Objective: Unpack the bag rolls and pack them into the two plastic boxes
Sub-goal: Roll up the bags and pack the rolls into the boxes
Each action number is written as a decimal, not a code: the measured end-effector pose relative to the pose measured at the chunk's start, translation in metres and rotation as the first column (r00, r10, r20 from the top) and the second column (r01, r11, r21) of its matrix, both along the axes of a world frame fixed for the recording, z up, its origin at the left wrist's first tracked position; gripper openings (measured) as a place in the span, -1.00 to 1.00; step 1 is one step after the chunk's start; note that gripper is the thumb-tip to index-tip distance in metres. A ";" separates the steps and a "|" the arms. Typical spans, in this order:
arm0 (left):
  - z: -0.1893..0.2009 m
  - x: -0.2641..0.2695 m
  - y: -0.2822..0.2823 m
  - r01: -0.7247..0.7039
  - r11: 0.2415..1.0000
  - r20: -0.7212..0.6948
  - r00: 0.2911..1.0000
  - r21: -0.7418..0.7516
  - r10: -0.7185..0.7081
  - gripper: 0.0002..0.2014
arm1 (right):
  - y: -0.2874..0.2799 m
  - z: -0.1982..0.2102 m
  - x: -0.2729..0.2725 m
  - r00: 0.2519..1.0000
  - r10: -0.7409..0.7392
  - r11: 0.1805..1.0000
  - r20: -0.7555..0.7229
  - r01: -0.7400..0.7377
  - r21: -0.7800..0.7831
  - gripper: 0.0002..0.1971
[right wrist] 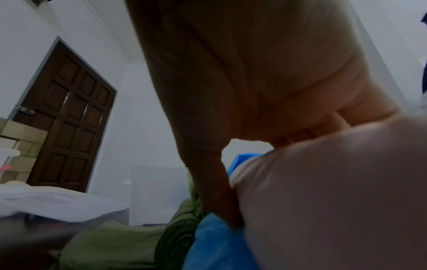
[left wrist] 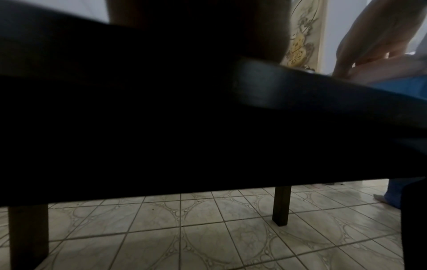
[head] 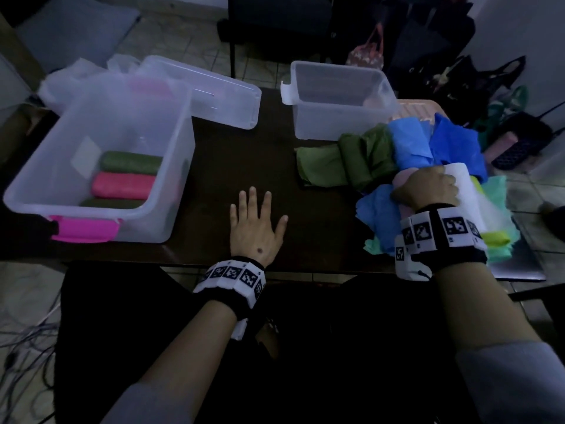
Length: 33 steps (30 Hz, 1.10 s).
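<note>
You have three rolls (head: 123, 182) packed in the left box (head: 36, 179); the right box (head: 339, 87) looks empty. A heap of rolls (head: 363, 160), green, blue and others, lies on the counter (head: 244, 160) just beside that box, so I judge most of the packing is left. Your right hand (head: 425, 188) reaches over the heap, fingers curled round a pale roll (head: 466, 191). Your left hand (head: 258, 223) lies flat on the counter between the boxes, fingers spread, holding nothing.
</note>
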State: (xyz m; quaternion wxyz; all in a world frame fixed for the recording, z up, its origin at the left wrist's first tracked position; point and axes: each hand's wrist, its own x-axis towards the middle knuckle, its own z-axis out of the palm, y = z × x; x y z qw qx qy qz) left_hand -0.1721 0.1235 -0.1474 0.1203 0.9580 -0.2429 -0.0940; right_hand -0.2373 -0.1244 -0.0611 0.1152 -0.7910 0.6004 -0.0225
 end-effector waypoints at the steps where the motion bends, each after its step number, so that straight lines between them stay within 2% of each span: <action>1: 0.000 0.000 0.000 -0.001 1.000 -0.002 1.000 -0.001 0.001 -0.37 | -0.001 -0.002 0.000 0.999 0.031 0.999 -0.024 -0.031 0.023 -0.33; 3: 0.000 0.000 0.000 -0.002 1.000 -0.003 1.000 -0.006 0.002 -0.37 | -0.002 -0.002 -0.001 0.993 0.099 0.994 -0.062 -0.096 0.054 -0.29; 7: 0.001 0.000 0.000 0.004 1.000 0.006 1.000 -0.011 -0.004 -0.38 | 0.005 0.007 -0.001 0.963 0.252 0.968 -0.096 -0.250 0.040 -0.54; 11: 0.002 0.000 0.001 0.002 1.000 -0.001 1.000 -0.017 -0.002 -0.38 | 0.033 0.024 0.013 0.925 0.370 0.925 -0.083 -0.375 -0.059 -0.51; 15: 0.004 0.001 0.002 0.010 1.000 -0.043 0.999 -0.014 -0.010 -0.38 | 0.083 0.030 0.047 0.811 0.577 0.803 -0.101 -0.585 -0.115 -0.53; 20: 0.006 0.004 0.007 0.016 0.999 -0.074 0.997 -0.046 -0.020 -0.29 | 0.139 0.012 0.084 0.649 0.745 0.649 -0.153 -0.759 -0.058 -0.54; 24: 0.005 0.006 0.021 -0.087 0.996 -0.060 0.994 0.019 0.088 -0.15 | 0.155 -0.014 0.096 0.507 0.823 0.521 -0.256 -0.853 -0.015 -0.60; 26: 0.005 0.007 0.025 -0.085 0.996 -0.074 0.993 0.037 0.087 -0.13 | 0.159 -0.021 0.096 0.460 0.833 0.473 -0.307 -0.880 -0.035 -0.61; 30: 0.006 0.011 0.025 -0.061 0.997 -0.122 0.990 0.055 0.067 -0.13 | 0.159 -0.024 0.096 0.433 0.848 0.438 -0.305 -0.897 -0.054 -0.62; 32: 0.008 0.011 0.025 -0.061 0.996 -0.125 0.990 0.068 0.069 -0.12 | 0.159 -0.024 0.097 0.464 0.843 0.477 -0.271 -0.879 -0.019 -0.56; 33: 0.008 0.011 0.026 -0.061 0.996 -0.132 0.989 0.068 0.070 -0.12 | 0.158 -0.023 0.099 0.512 0.827 0.531 -0.234 -0.847 0.025 -0.49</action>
